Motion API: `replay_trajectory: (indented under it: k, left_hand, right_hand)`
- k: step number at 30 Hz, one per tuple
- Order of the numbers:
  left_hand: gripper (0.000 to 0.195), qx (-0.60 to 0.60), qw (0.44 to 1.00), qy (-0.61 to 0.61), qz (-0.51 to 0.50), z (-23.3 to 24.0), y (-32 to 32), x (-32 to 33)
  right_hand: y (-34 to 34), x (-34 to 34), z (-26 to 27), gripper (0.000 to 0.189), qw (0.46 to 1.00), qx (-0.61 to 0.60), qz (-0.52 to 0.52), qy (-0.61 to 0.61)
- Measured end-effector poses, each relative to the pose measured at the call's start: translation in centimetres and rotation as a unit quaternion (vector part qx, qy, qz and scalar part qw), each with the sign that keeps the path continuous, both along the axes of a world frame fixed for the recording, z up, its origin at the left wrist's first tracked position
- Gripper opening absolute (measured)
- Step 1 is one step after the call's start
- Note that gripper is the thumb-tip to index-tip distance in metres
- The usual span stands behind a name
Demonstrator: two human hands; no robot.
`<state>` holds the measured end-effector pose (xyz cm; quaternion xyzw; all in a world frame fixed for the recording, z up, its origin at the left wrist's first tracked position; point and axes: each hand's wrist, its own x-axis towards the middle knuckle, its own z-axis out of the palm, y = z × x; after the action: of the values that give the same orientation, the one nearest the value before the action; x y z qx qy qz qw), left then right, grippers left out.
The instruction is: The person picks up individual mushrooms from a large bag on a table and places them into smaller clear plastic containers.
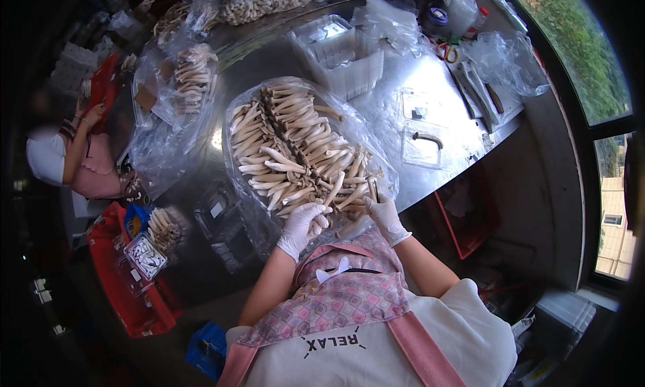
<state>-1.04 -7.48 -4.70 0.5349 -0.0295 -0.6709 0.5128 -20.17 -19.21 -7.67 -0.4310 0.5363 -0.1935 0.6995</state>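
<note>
Long pale mushrooms [312, 140] with brown caps lie in rows on a clear plastic bag [236, 185], on a metal table [448, 170]. My left hand [303, 227], in a white glove, is closed around several mushroom stems at the near edge of the pile. Gloved too, my right hand [384, 214] holds a thin, dark-edged tool [373, 189], perhaps a knife, upright beside the pile's right end; its full shape is hidden. A mushroom stem [334, 188] stands up between my hands. One curved mushroom [428, 139] lies on a clear plastic tray to the right.
Stacked clear plastic trays [347, 59] stand behind the pile. Scissors [446, 52] and a wood-handled tool [495, 99] lie at the back right. More bagged mushrooms [194, 79] are at the left, where another person [85, 155] works. A red crate [136, 286] is lower left.
</note>
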Motion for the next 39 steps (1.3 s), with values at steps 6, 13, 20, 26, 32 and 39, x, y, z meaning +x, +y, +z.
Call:
replay_trajectory:
  k: [6,13,20,26,32,39]
  left_hand:
    - [0.027,-0.071,0.980,0.171,0.077,0.8,1.0,0.2]
    - [0.036,-0.127,0.926,0.352,0.045,1.0,2.1,0.1]
    - [0.058,-0.062,0.991,0.122,-0.009,3.6,1.2,-0.4]
    - [0.034,-0.117,0.992,0.042,-0.001,2.7,1.0,0.5]
    - [0.032,-0.108,0.961,0.221,0.128,4.2,1.0,1.0]
    - [0.036,-0.115,0.961,0.231,0.099,3.7,0.7,0.8]
  right_hand:
    - [0.7,1.8,3.2,0.027,0.987,0.076,0.010,-0.142]
    - [-0.8,5.6,5.1,0.021,0.939,0.229,-0.011,-0.255]
    - [-0.1,6.2,5.9,0.017,0.968,0.150,0.015,-0.201]
    - [1.2,6.4,7.5,0.026,0.982,0.067,0.072,-0.161]
    - [0.2,4.3,5.8,0.034,0.882,-0.419,0.217,-0.022]
    - [0.5,4.2,8.1,0.039,0.887,-0.380,0.258,-0.054]
